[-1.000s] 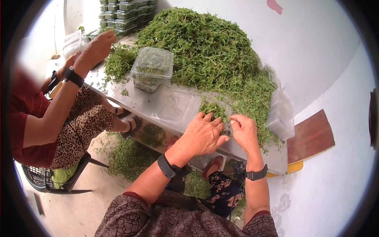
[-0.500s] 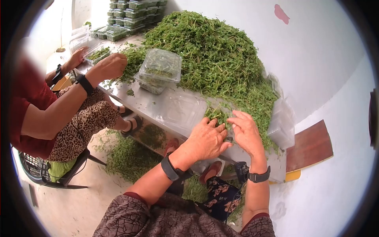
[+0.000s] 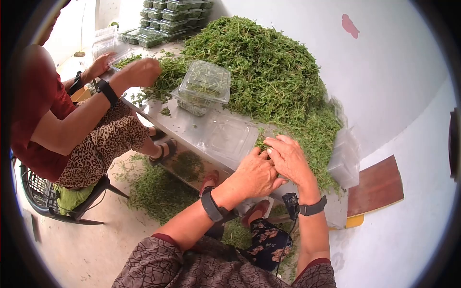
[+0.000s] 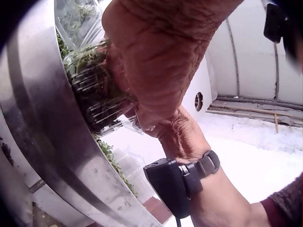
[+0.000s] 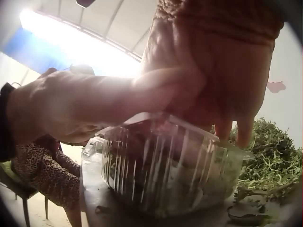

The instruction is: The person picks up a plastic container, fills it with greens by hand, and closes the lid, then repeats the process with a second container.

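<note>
A clear plastic box (image 5: 161,170) stands at the table's near edge with green leafy sprigs (image 4: 92,78) inside. My left hand (image 3: 252,176) lies over it, its extended fingers pressing down on the greens at the box's opening. From the right, my right hand (image 3: 290,158) reaches over the same box, its fingers extended close against the left fingertips. Both hands cover most of the box in the head view. Beside it on the left, a clear open lid (image 3: 230,137) lies on the table.
A large heap of greens (image 3: 269,67) covers the table's back. Two stacked clear boxes (image 3: 204,84) stand left of it. Filled boxes (image 3: 175,17) are piled at the back, nested ones (image 3: 345,156) at right. Another person's hand (image 3: 137,73) works over greens at left.
My right hand has opened out and moved left over the box, up against my left hand. The left stays on the greens. The other person's hand shifted over their box; the view has turned slightly.
</note>
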Available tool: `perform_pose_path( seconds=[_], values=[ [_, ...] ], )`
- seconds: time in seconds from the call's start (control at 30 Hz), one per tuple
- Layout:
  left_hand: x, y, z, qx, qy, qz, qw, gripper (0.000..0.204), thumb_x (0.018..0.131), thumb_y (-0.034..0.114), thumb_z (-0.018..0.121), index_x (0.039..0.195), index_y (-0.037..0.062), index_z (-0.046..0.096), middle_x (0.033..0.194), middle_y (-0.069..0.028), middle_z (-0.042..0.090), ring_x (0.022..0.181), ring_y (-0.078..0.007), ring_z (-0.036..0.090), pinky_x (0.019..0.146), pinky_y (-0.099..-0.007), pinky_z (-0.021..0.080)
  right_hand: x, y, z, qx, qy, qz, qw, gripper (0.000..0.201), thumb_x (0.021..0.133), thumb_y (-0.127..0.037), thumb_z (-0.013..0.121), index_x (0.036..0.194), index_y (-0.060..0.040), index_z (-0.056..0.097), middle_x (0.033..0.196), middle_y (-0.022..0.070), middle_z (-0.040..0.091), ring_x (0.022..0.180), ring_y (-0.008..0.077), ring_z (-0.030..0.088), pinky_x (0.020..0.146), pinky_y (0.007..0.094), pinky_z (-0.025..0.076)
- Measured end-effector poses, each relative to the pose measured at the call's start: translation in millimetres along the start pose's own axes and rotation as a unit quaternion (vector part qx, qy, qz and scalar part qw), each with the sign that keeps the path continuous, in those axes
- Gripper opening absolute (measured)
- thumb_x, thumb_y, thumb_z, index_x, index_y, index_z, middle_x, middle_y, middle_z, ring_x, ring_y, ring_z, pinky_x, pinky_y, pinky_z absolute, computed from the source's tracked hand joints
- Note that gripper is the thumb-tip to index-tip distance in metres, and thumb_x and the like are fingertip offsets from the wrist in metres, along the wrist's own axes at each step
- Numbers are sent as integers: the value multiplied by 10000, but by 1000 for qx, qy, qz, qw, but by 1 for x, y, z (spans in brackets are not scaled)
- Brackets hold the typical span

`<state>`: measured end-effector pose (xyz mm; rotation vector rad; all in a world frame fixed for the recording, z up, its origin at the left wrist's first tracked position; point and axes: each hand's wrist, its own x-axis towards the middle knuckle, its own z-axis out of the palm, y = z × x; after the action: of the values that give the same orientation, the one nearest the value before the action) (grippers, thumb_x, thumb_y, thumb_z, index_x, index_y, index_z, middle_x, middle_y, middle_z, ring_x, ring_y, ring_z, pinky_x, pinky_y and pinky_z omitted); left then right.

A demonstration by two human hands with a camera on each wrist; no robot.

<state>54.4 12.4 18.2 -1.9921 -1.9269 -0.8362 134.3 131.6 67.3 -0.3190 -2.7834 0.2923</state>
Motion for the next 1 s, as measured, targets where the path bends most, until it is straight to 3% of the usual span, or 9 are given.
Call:
perform_pose_path(
  seconds=[0.07, 0.17, 0.23, 0.37, 0.47, 0.57, 0.8, 0.87, 1.0],
  values=[
    [0, 1, -1, -6, 15, 0, 1000, 430, 876, 456, 509, 910, 64, 680, 907, -115, 655, 988, -285, 555, 844, -406, 390, -2, 0, -1, 23, 12, -1, 1000, 270, 851, -137, 524, 1066, -36, 654, 1139, 166, 623, 1142, 367, 509, 994, 439, 370],
    [1, 3, -4, 10, -39, -5, 999, 431, 882, 456, 502, 942, 66, 674, 917, -110, 655, 995, -285, 555, 848, -406, 392, 5, -1, -6, 8, -21, 3, 1000, 263, 849, -128, 528, 1058, -33, 656, 1142, 154, 627, 1123, 358, 529, 996, 434, 371],
    [0, 0, 3, -4, 53, 10, 999, 438, 887, 456, 495, 978, 61, 661, 930, -110, 654, 997, -283, 558, 847, -403, 394, 12, 6, -5, 31, -1, -12, 999, 266, 847, -124, 534, 1068, -34, 652, 1151, 143, 626, 1115, 352, 538, 996, 431, 372],
    [1, 1, 4, 2, 29, 0, 1000, 434, 890, 455, 489, 999, 67, 652, 935, -114, 651, 995, -283, 563, 842, -405, 397, 25, 3, -3, 58, 39, -42, 997, 277, 840, -111, 549, 1091, -40, 642, 1169, 122, 624, 1134, 324, 534, 994, 435, 369],
    [0, 1, 3, 0, 48, 1, 999, 432, 893, 452, 483, 976, 63, 653, 930, -123, 649, 987, -287, 565, 837, -410, 398, 26, 5, 7, 57, 10, -51, 997, 280, 844, -113, 548, 1101, -45, 636, 1175, 123, 619, 1149, 326, 517, 995, 447, 360],
    [1, 2, -6, -15, -23, -13, 1000, 431, 893, 450, 480, 961, 61, 653, 923, -127, 647, 982, -296, 564, 838, -421, 398, 22, 3, 8, 3, 16, -83, 996, 284, 823, -66, 577, 1101, -40, 635, 1165, 131, 623, 1152, 333, 521, 969, 410, 416],
    [2, 0, -2, 5, -6, 6, 1000, 440, 891, 452, 481, 950, 51, 652, 917, -129, 645, 974, -296, 562, 851, -427, 391, 19, 7, 9, 18, 8, -28, 999, 285, 825, -94, 577, 1098, -36, 632, 1131, 178, 610, 1108, 353, 541, 943, 423, 427],
    [1, 0, 1, 16, -6, 6, 1000, 446, 891, 454, 479, 955, 48, 652, 921, -127, 645, 980, -293, 559, 862, -426, 388, 23, 12, 11, 56, -15, -19, 998, 288, 837, -141, 563, 1104, -55, 631, 1146, 232, 581, 1087, 368, 537, 956, 447, 395],
    [1, -2, 3, -18, 27, 16, 999, 430, 879, 422, 515, 1025, 37, 638, 1020, -135, 640, 1122, -312, 507, 962, -475, 336, 17, 8, 4, 121, 25, -2, 992, 299, 849, -126, 562, 1132, -46, 619, 1150, 225, 589, 1061, 376, 561, 928, 419, 439]
  ],
)
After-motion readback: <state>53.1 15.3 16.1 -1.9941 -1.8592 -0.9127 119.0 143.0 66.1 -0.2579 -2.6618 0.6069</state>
